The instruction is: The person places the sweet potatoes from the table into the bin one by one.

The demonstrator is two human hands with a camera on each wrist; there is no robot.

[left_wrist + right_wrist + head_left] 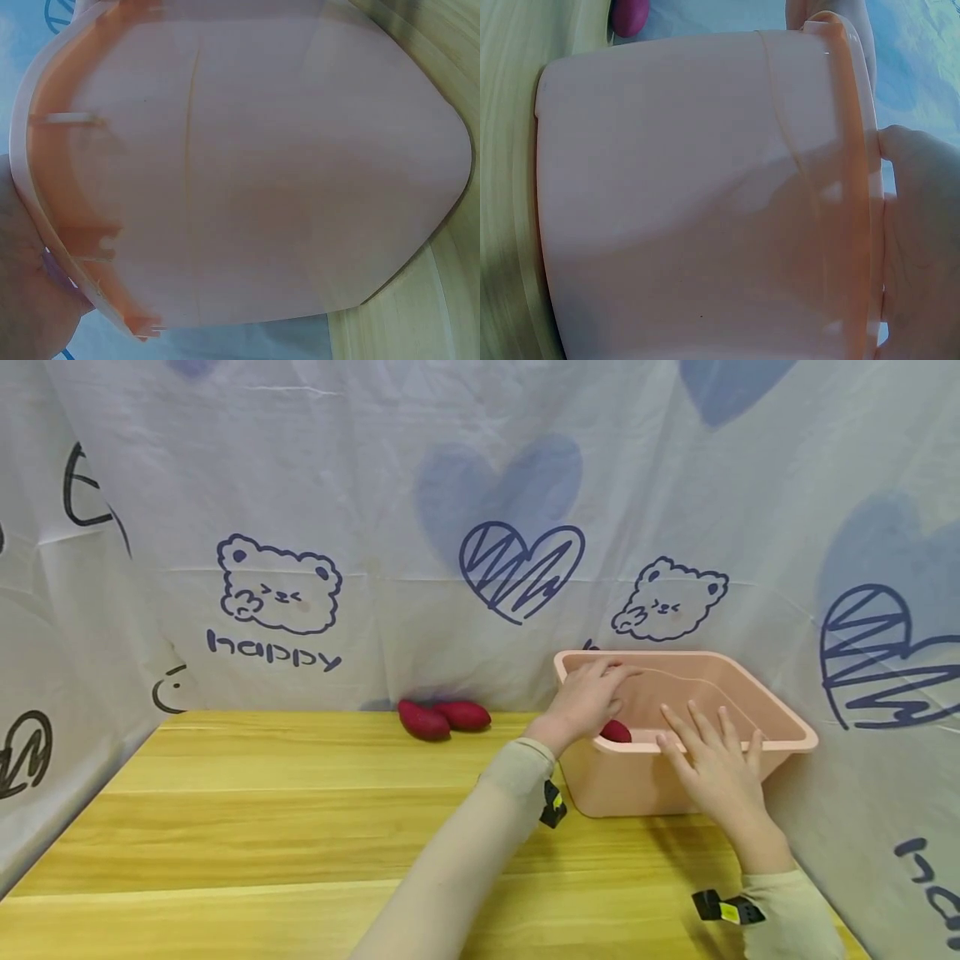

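Note:
A pink plastic bin [630, 785] stands at the right of the table. My left hand [588, 697] reaches over its left rim, fingers extended and slightly bent above the inside. Just below that hand, a red-purple sweet potato [617, 732] shows inside the bin, partly hidden by the hand and the front rim. A sliver of purple [57, 271] appears between hand and rim in the left wrist view. My right hand [716, 768] is at the front rim with its fingers straight and spread over the opening, holding nothing. In the right wrist view, its thumb [904, 142] is right at the rim.
Two more sweet potatoes [424, 720] lie together at the table's back edge, left of the bin. Behind the wooden table [262, 827] hangs a white curtain [390, 527] printed with hearts and bears. It also borders the table on both sides, close to the bin at the right.

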